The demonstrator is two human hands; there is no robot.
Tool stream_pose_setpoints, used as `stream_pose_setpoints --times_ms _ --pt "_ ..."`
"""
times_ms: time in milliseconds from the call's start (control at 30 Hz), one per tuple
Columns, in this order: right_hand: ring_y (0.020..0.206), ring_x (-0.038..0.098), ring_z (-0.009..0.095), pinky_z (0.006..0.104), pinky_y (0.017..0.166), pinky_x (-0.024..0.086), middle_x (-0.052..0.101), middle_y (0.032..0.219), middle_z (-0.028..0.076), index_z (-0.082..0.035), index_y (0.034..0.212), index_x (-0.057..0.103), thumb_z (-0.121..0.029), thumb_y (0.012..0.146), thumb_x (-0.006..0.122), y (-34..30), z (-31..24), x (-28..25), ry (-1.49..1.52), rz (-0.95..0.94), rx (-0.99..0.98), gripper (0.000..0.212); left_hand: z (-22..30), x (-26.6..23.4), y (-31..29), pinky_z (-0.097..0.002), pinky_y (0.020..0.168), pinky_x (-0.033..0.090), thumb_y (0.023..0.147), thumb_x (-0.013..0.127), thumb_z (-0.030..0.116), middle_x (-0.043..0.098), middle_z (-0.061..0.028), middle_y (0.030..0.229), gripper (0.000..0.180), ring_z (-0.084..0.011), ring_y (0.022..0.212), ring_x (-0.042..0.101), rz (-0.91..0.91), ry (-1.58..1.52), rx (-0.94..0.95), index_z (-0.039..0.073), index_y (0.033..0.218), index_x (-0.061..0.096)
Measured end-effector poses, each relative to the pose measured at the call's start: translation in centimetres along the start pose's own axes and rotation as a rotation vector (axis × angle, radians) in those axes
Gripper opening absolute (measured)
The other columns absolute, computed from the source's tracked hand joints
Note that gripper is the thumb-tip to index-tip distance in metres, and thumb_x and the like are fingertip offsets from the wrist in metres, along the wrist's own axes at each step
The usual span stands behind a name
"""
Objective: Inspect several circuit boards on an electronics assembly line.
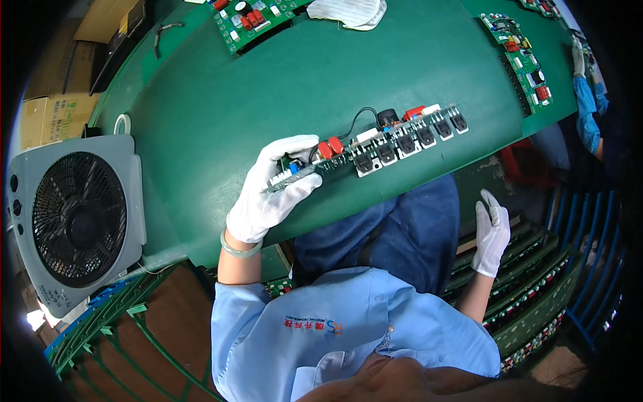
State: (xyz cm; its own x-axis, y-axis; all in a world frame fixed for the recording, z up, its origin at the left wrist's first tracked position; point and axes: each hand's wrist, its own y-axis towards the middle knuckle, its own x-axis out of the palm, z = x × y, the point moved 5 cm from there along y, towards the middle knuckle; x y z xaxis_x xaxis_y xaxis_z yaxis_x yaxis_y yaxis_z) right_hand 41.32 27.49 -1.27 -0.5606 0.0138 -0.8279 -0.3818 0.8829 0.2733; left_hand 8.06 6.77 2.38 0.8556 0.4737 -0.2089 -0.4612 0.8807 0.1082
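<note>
My left hand (268, 191), in a white glove, grips the left end of a long circuit board (375, 144) over the green table. The board is tilted so that its row of black power parts (405, 143) faces me. Red capacitors, a black round part and a looped black wire rise from its far side. My right hand (492, 231), also gloved in white, is off the table to the right, near a rack of boards (529, 301). Its fingers are stretched out, and nothing shows in it.
Another circuit board (249, 21) lies at the far edge, beside a folded white glove (348, 12). More boards (524, 63) lie at the right, near a co-worker's blue sleeve (587, 110). A grey box fan (80, 214) stands at the left, with pliers (163, 37) farther back.
</note>
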Motion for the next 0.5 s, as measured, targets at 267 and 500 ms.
stream_pose_setpoints --times_ms 267,500 --pt "0.062 0.047 0.009 0.0252 0.058 0.041 0.055 0.073 0.001 -0.001 0.101 0.069 -0.006 0.084 0.071 1.8 -0.5 0.6 0.037 0.054 -0.168 0.018 -1.4 0.0 0.8 -0.0263 0.087 0.042 0.081 0.071 0.001 0.054 -0.0048 0.102 0.052 -0.0122 0.093 0.05 0.026 -0.12 0.024 0.0 0.129 0.049" --pt "0.083 0.065 0.014 0.0256 0.078 0.051 0.068 0.099 0.008 -0.002 0.116 0.065 0.002 0.089 0.056 4.7 -8.1 3.3 0.621 -0.264 -0.037 0.028 -1.1 -0.5 0.6 -0.0285 0.083 0.046 0.081 0.072 0.006 0.058 -0.0079 0.101 0.048 -0.0153 0.089 0.055 0.06 0.037 0.078 0.0 0.125 0.053"
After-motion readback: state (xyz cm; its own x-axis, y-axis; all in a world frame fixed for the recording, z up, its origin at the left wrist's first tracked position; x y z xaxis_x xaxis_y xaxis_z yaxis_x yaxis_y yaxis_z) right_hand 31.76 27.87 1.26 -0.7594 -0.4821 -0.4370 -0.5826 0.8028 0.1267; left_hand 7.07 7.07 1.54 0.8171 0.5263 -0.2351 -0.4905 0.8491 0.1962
